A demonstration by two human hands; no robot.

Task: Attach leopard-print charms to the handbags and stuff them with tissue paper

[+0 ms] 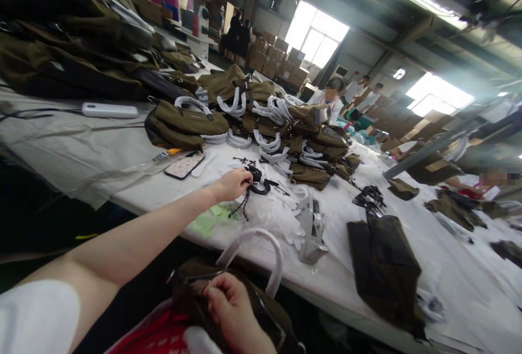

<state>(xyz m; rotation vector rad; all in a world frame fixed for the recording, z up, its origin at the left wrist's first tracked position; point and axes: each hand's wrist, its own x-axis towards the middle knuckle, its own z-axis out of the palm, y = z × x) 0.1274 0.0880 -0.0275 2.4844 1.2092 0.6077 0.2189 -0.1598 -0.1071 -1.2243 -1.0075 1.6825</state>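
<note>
My left hand is stretched out over the table, its fingers closed on a bundle of black cords. Thin cord ends dangle below the fingertips. Close to my body, my right hand pinches the opening edge of an olive and dark brown handbag in my lap. The bag's handle, wrapped in white, arches up beside the table edge. White tags or strips lie under the cords. What exactly the right fingertips pinch is partly hidden.
Behind the cords is a heap of olive bags. A phone, an orange-handled cutter and a white power bank lie to the left. A metal tape dispenser and another bag are on the right. Other people work farther back.
</note>
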